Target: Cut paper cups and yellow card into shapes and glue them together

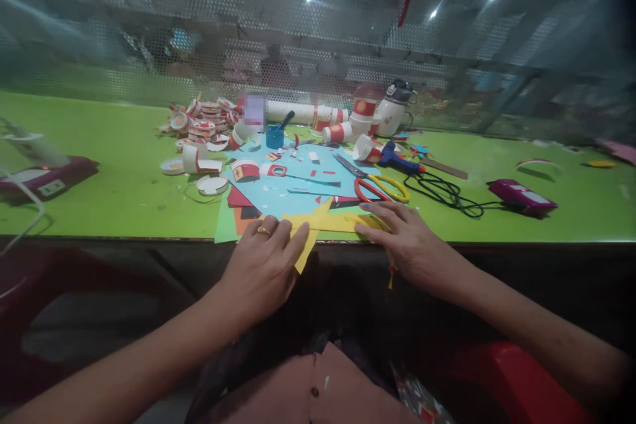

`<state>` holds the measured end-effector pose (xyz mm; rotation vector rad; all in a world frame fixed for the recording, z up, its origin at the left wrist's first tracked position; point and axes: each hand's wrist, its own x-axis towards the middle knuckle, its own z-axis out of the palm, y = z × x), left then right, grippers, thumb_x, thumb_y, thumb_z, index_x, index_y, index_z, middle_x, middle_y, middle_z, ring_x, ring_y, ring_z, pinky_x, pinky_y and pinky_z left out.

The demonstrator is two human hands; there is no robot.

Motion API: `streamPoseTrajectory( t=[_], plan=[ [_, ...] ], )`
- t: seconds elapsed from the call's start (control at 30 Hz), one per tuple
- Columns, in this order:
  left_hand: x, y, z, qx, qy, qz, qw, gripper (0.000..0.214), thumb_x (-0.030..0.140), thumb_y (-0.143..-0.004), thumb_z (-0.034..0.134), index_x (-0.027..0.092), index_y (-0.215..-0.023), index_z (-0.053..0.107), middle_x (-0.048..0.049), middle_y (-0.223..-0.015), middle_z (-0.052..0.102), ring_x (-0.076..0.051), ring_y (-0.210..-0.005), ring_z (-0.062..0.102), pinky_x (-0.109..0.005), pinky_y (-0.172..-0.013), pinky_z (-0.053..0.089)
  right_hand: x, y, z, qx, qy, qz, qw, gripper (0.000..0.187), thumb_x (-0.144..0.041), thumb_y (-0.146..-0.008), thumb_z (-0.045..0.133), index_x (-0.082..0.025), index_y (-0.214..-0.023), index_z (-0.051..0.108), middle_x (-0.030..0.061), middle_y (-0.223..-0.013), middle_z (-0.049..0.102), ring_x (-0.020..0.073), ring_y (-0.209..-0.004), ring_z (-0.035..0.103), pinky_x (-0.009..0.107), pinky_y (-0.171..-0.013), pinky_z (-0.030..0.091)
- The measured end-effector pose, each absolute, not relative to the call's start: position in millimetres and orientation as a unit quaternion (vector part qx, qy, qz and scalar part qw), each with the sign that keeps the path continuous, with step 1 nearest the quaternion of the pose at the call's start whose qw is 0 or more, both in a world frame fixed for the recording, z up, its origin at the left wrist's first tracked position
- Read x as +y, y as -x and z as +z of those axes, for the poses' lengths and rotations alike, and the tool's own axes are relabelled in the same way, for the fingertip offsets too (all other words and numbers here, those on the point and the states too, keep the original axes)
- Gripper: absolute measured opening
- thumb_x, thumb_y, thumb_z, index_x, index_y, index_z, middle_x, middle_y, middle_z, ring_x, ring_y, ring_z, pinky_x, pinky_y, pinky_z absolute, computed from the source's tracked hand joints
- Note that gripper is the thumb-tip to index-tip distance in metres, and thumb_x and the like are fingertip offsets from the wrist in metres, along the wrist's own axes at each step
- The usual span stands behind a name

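A strip of yellow paper (332, 221) lies crosswise near the table's front edge, over another yellow piece that hangs past the edge. My left hand (263, 258), a ring on one finger, is bent over the left part of the paper; its thumb is hidden. At the strip's right end is my right hand (415, 245), fingers stretched and apart, fingertips touching the paper. A small yellow tassel (391, 278) dangles below it. Scissors (380, 189) with one red and one yellow handle lie just beyond, on light blue paper (268, 195).
A blue glue gun (397, 158) with a black cord lies behind the scissors. Paper cups (338, 132), a white jug (392, 112), a blue pot (275, 137) and piled round pieces (209, 119) stand farther back. Purple power boxes (524, 197) sit at both sides.
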<state>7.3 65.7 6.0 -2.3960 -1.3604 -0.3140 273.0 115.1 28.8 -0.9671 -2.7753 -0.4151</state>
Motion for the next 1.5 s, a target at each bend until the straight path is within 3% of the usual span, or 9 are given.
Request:
streamPoseTrajectory(
  t=[0.17,0.47,0.67,0.8,0.93,1.07,1.27,1.37,1.5],
  plan=[
    [64.7,-16.6,8.4,-0.494,0.838,-0.125,0.195,0.040,0.024,-0.085,0.043,0.017,-0.124,0.052,-0.0137,-0.098,0.054,-0.032,-0.093,0.046,-0.045,-0.078,0.039,99.5,-220.1,41.9,-0.931,0.327,-0.138,0.077,0.064,0.004,-0.073,0.045,-0.025,-0.129,0.049,0.0128,-0.140,0.042,0.0337,-0.123,0.035,0.055,-0.094,0.033],
    [59.3,-13.2,6.9,-0.500,0.836,-0.127,0.187,0.044,0.018,-0.077,0.049,0.005,-0.119,0.052,-0.0180,-0.102,0.056,-0.032,-0.096,0.046,-0.045,-0.080,0.040,100.0,-230.9,24.4,-0.930,0.346,-0.114,0.056,0.070,0.006,-0.065,0.045,-0.018,-0.132,0.047,0.0144,-0.134,0.047,0.0310,-0.119,0.038,0.052,-0.092,0.034],
    [59.3,-4.0,9.3,-0.512,0.826,-0.138,0.190,0.037,0.019,-0.075,0.050,0.006,-0.110,0.056,-0.0184,-0.100,0.056,-0.033,-0.099,0.046,-0.045,-0.082,0.040,98.1,-270.4,23.8,-0.918,0.373,-0.112,0.083,0.067,0.008,-0.064,0.046,-0.013,-0.126,0.053,0.0173,-0.136,0.044,0.0319,-0.124,0.033,0.052,-0.095,0.034],
    [57.4,-0.9,11.5,-0.516,0.826,-0.144,0.174,0.037,0.022,-0.076,0.050,0.007,-0.109,0.055,-0.0172,-0.101,0.055,-0.032,-0.099,0.046,-0.045,-0.083,0.039,100.0,-277.9,30.2,-0.913,0.384,-0.092,0.104,0.050,0.006,-0.073,0.046,-0.014,-0.116,0.059,0.0166,-0.131,0.048,0.0283,-0.114,0.042,0.047,-0.087,0.044],
    [55.6,4.4,15.6,-0.511,0.833,-0.168,0.133,0.038,0.027,-0.077,0.053,0.009,-0.110,0.056,-0.0169,-0.105,0.056,-0.032,-0.099,0.047,-0.046,-0.085,0.039,107.0,-268.8,36.6,-0.908,0.385,-0.110,0.124,0.025,-0.011,-0.088,0.046,-0.011,-0.106,0.063,0.0171,-0.117,0.057,0.0263,-0.105,0.048,0.044,-0.087,0.044],
    [62.4,18.0,22.4,-0.501,0.837,-0.217,0.023,0.045,0.032,-0.075,0.057,0.011,-0.115,0.056,-0.0170,-0.116,0.056,-0.032,-0.106,0.049,-0.049,-0.091,0.039,113.4,-247.5,38.9,-0.911,0.371,-0.132,0.121,0.018,-0.019,-0.089,0.050,-0.012,-0.100,0.064,0.0141,-0.102,0.063,0.0257,-0.100,0.051,0.040,-0.084,0.043],
    [61.8,34.6,29.9,-0.561,0.634,-0.432,-0.311,0.048,0.041,-0.073,0.060,0.013,-0.113,0.058,-0.0150,-0.114,0.062,-0.028,-0.106,0.057,-0.043,-0.090,0.044,121.5,-232.5,35.8,-0.918,0.342,-0.161,0.118,0.018,-0.006,-0.085,0.050,-0.013,-0.081,0.066,0.0102,-0.079,0.063,0.0218,-0.079,0.055,0.030,-0.065,0.043],
    [41.7,24.7,29.6,-0.539,0.527,-0.512,-0.410,0.040,0.041,-0.072,0.064,0.011,-0.100,0.064,-0.0131,-0.103,0.067,-0.026,-0.099,0.061,-0.039,-0.086,0.048,122.5,-235.5,30.3,-0.914,0.327,-0.176,0.162,0.022,-0.005,-0.086,0.046,-0.012,-0.085,0.067,0.0116,-0.081,0.064,0.0230,-0.079,0.055,0.032,-0.066,0.046],
    [21.4,2.5,32.3,-0.457,0.436,-0.504,-0.590,0.039,0.044,-0.075,0.065,0.010,-0.094,0.066,-0.0151,-0.095,0.070,-0.024,-0.089,0.065,-0.036,-0.080,0.051,112.6,-239.1,29.9,-0.896,0.298,-0.195,0.265,0.024,-0.007,-0.088,0.045,-0.013,-0.099,0.066,0.0143,-0.094,0.065,0.0247,-0.092,0.054,0.041,-0.080,0.048]
  ],
)
